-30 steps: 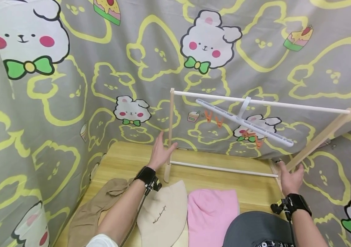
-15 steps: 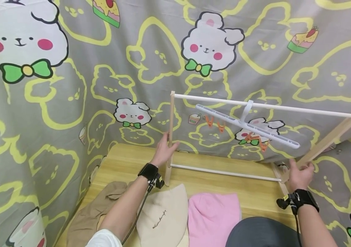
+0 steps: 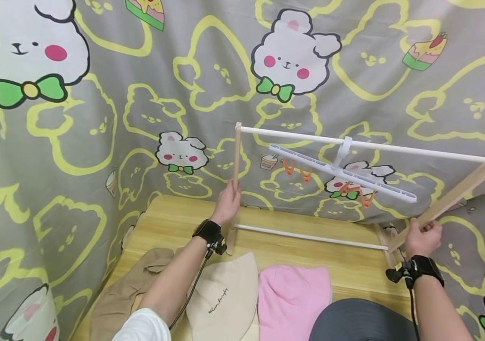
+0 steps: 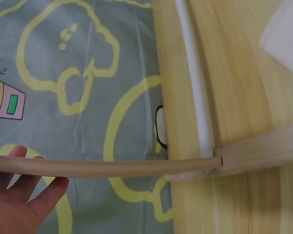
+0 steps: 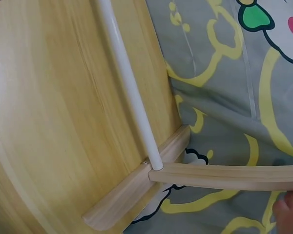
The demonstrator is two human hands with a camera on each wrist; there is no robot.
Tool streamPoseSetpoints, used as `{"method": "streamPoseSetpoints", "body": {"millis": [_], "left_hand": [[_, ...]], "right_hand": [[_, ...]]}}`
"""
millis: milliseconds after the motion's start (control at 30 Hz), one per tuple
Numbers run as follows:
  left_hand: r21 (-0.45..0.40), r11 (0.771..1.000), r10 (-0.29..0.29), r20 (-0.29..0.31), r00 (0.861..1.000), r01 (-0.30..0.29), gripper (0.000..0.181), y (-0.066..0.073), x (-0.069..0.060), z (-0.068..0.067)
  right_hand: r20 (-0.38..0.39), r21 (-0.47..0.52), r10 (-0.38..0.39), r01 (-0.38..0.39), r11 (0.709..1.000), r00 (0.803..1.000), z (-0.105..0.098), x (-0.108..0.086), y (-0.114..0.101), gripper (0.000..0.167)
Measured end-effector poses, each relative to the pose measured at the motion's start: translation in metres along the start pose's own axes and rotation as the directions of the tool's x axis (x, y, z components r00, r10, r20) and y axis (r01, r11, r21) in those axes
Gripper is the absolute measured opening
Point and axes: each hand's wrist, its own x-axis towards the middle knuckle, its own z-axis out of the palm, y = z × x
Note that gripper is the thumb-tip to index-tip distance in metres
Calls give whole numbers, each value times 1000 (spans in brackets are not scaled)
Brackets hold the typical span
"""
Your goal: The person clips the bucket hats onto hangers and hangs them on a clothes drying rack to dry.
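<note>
A small garment rack with white rods (image 3: 298,136) and pale wooden posts stands on the table by the curtain. My left hand (image 3: 227,203) holds its left post (image 3: 237,156) low down; the left wrist view has fingers and thumb around that post (image 4: 112,169). On the other side, my right hand (image 3: 422,237) grips the right post (image 3: 460,194) near its lower end. Only a bit of that hand (image 5: 287,217) enters the right wrist view. From the top rod hangs a pale blue hanger (image 3: 310,162) carrying orange clips (image 3: 306,176).
Along the table's (image 3: 183,208) near side lie a brown cloth hat (image 3: 119,284), a beige hat (image 3: 225,298) with script lettering, a pink hat (image 3: 293,298) and a dark grey cap (image 3: 357,322). Patterned curtain (image 3: 208,61) surrounds the table.
My left fingers, straight and spread earlier, have closed around the left post. My right hand has moved slightly right and up the right post and now grips it. The rack's right side has shifted slightly right.
</note>
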Motion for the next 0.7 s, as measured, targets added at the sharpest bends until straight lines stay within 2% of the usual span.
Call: {"method": "streamPoseSetpoints", "body": {"millis": [167,267,367,467,533,700], "left_hand": [[82,996,14,10,1000,-15,23,1,1,-4],[82,997,3,28,1000,-6,21,-1,-2,-6],[77,997,0,25,1000,-2,20,-3,-6,-9],[74,997,1,21,1000,-2,22,-5,-7,-14],[71,998,-3,28,1000,1,23,-6,-7,-17],[44,999,-19,46,999,17,24,-11,-9,-26]], "right_hand": [[-12,12,21,-21,1000,1000,2,3,0,41],[-35,-5,11,-11,1000,999,-2,1,1,31],[-60,-74,-45,40,996,997,-7,-2,3,17],[-84,-149,-104,91,985,991,-9,-4,5,13],[-102,-186,-135,115,976,986,-9,-4,6,14],[-111,-227,-197,168,959,974,-2,-8,5,30]]}}
